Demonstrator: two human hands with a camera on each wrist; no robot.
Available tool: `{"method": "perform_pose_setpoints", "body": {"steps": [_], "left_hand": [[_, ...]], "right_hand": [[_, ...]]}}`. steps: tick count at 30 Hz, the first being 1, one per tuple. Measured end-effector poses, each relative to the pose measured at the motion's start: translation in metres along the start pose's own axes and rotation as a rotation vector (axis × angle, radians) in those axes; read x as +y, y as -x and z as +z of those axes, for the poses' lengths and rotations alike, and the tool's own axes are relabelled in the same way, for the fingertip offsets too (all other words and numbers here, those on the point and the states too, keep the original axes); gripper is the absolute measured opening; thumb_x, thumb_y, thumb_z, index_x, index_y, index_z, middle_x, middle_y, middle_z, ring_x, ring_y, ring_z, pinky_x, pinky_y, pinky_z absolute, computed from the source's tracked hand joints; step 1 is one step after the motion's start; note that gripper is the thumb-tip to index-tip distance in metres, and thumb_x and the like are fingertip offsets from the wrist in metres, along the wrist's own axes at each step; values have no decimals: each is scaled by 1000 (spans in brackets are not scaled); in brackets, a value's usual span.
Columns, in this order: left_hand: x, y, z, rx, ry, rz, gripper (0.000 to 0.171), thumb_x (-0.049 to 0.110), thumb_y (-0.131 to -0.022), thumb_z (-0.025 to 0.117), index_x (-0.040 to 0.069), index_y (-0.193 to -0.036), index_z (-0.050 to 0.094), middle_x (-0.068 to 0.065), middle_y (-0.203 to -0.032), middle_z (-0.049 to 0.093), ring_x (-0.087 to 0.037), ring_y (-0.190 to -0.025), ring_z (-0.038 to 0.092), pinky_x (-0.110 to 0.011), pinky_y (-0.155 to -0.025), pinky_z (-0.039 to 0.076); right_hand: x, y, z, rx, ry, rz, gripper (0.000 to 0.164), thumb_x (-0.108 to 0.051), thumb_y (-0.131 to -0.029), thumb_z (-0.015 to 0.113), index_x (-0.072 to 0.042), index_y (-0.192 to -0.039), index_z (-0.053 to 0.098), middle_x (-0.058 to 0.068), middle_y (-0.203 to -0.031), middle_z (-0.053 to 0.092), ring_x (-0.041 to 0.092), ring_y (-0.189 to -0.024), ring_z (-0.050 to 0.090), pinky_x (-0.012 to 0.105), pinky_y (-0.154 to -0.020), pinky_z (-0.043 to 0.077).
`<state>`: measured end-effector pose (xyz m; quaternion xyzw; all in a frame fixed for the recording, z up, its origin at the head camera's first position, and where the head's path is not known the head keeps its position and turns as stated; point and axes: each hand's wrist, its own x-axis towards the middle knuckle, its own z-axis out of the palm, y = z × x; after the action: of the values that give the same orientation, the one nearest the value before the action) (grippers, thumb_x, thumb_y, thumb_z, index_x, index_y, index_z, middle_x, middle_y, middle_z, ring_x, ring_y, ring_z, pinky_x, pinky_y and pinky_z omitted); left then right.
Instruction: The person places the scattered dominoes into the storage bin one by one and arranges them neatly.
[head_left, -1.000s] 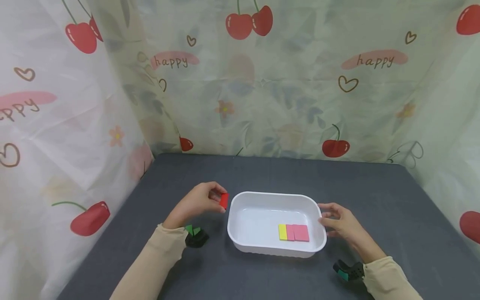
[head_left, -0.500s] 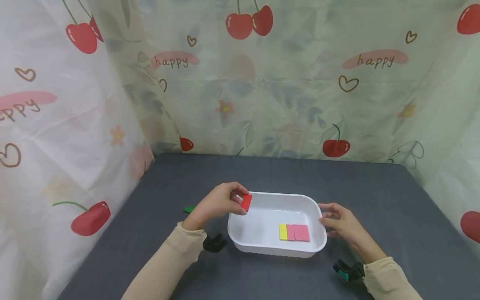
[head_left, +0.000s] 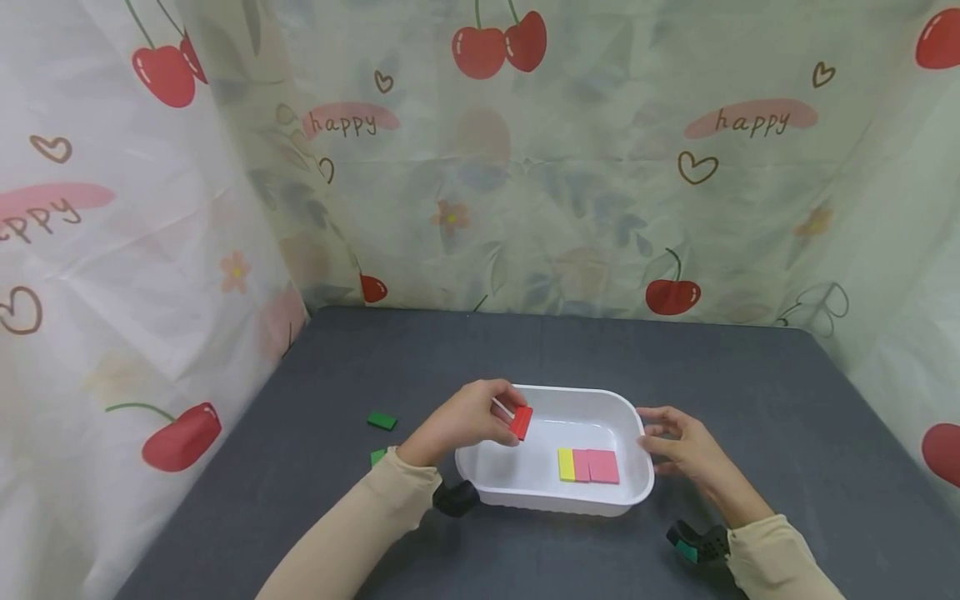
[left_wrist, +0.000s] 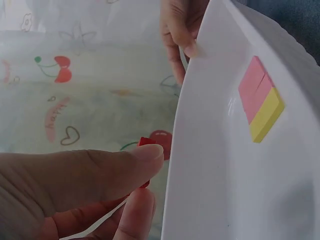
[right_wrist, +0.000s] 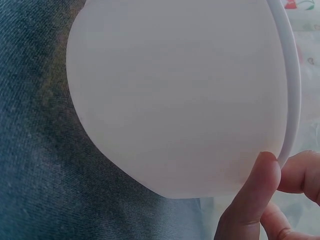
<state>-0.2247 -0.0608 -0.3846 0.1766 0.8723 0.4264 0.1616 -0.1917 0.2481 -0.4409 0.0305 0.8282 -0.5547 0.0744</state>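
Note:
My left hand (head_left: 468,421) pinches a small flat red block (head_left: 521,423) between thumb and fingers. It is over the left part of a white plastic basin (head_left: 555,504) in the head view. In the left wrist view, the thumb covers much of the red block (left_wrist: 145,141). Inside the basin, toward its near right, lie a yellow block (head_left: 566,465) and two pink blocks (head_left: 595,467), side by side. My right hand (head_left: 678,442) touches the basin's right end with spread, relaxed fingers. Its thumb (right_wrist: 262,172) rests on the outer wall near the rim in the right wrist view.
Two green blocks lie on the dark table (head_left: 585,558) left of the basin: one green block (head_left: 382,421) in plain sight, another green block (head_left: 377,457) partly behind the left sleeve. A patterned curtain (head_left: 525,208) rises behind the table.
My left hand has carried the red block rightward from outside the basin to over its left part, uncovering the green blocks. The right hand and the basin have stayed put.

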Motion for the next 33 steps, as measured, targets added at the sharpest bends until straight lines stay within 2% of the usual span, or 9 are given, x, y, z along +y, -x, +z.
{"method": "perform_pose_setpoints", "body": {"steps": [4,10,18,26,33], "left_hand": [[-2,-4,8,-11,-3,11,37,6,-69,80,14,-101,63,2,-91,58,-16,-80,58,-28,-66,52],[-9,-15,22,-7,-25,64,33,3,-66,81,11,-94,64,2,-84,59,-11,-73,59,-23,-64,51],[-13,-25,35,-5,-71,62,35,2,-62,83,8,-91,63,1,-79,61,-8,-69,59,-21,-63,48],[-13,-30,44,-42,-144,9,32,9,-63,83,13,-87,62,2,-79,59,-10,-71,55,-23,-63,45],[-15,-33,49,-52,-180,27,33,6,-61,84,10,-85,62,2,-73,58,-11,-67,53,-22,-61,43]], "right_hand": [[1,0,-1,-5,-1,-4,56,-14,-83,68,0,-131,44,14,-100,55,21,-85,56,38,-66,53],[-1,1,-2,-19,-13,-4,57,-14,-83,68,0,-132,43,17,-102,55,22,-86,56,39,-68,53],[-1,1,-1,-16,0,-11,56,-15,-83,68,0,-131,44,15,-101,55,21,-85,57,39,-67,53],[-2,0,-2,-32,-12,-5,57,-13,-83,67,1,-132,42,16,-102,55,22,-87,56,37,-67,53],[-3,1,-1,-26,-10,-2,57,-12,-84,67,0,-133,42,16,-102,54,22,-88,55,38,-68,53]]}}
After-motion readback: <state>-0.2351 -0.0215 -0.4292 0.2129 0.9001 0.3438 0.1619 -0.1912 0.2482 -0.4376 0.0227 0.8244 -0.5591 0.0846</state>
